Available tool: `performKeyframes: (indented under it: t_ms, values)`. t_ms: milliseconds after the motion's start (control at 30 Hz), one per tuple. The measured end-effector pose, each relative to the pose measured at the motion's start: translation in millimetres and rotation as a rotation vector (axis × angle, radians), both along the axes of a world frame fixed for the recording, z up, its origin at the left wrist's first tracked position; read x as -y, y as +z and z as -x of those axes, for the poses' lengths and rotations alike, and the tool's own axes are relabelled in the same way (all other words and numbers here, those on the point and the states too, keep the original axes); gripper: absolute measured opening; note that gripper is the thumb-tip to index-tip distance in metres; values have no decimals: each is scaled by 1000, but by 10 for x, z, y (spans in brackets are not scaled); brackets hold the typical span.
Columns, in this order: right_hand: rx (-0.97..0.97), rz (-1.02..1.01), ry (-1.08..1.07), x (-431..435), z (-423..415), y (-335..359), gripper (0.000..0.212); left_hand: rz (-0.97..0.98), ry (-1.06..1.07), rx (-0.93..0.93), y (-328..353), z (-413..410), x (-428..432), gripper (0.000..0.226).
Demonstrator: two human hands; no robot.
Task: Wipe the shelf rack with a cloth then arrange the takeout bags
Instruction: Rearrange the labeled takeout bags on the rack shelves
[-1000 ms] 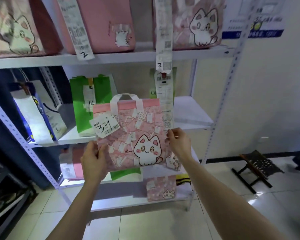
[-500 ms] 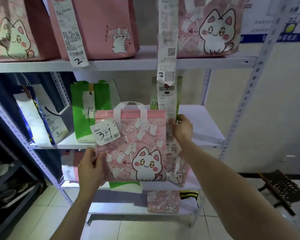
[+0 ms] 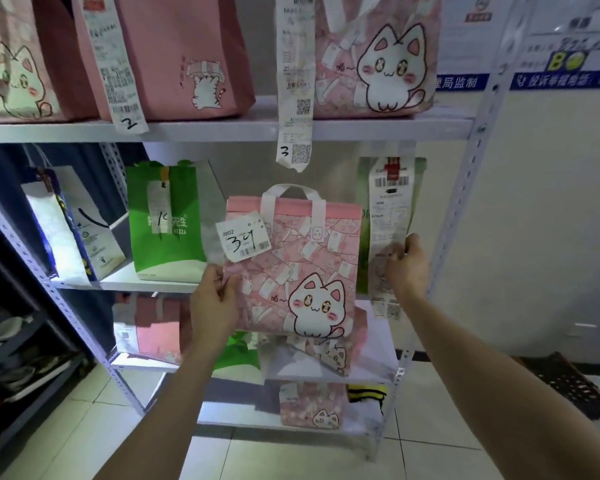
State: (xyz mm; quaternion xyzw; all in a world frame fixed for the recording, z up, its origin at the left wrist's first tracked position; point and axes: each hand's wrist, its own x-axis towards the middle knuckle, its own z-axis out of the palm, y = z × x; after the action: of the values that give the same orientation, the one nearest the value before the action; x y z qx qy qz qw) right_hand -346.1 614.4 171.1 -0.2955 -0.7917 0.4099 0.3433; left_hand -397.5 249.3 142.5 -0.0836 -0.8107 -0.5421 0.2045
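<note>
A pink cat-print takeout bag (image 3: pixel 302 258) with a white tag marked 34 hangs in front of the middle shelf (image 3: pixel 125 281) of the white shelf rack (image 3: pixel 465 188). My left hand (image 3: pixel 215 306) pinches its lower left edge. My right hand (image 3: pixel 407 268) is off the bag's right side, its fingers curled round the long receipt (image 3: pixel 388 216) that hangs down a pale green bag (image 3: pixel 414 188) standing behind. No cloth is in view.
A green bag (image 3: pixel 163 216) and a white and blue bag (image 3: pixel 59 230) stand on the middle shelf. Pink bags with receipts marked 2 and 3 fill the top shelf (image 3: pixel 222 128). More bags sit on lower shelves. A dark stool (image 3: pixel 568 386) is on the floor at right.
The pink bag has risen up to the middle shelf. My right hand has left the bag's right edge and moved right onto the receipt of the pale green bag.
</note>
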Motion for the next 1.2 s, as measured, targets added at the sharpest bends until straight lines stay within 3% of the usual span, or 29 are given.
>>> performKeyframes:
  t_ms: [400, 733, 1200]
  values:
    - [-5, 57, -67, -180, 35, -48, 9, -13, 3, -3, 257, 821, -544, 13]
    - [-28, 36, -176, -102, 94, -157, 9, -177, 114, -62, 51, 1210, -595, 8]
    - [-21, -6, -246, 11, 51, -222, 11, -75, -143, 15, -206, 1415, -649, 8]
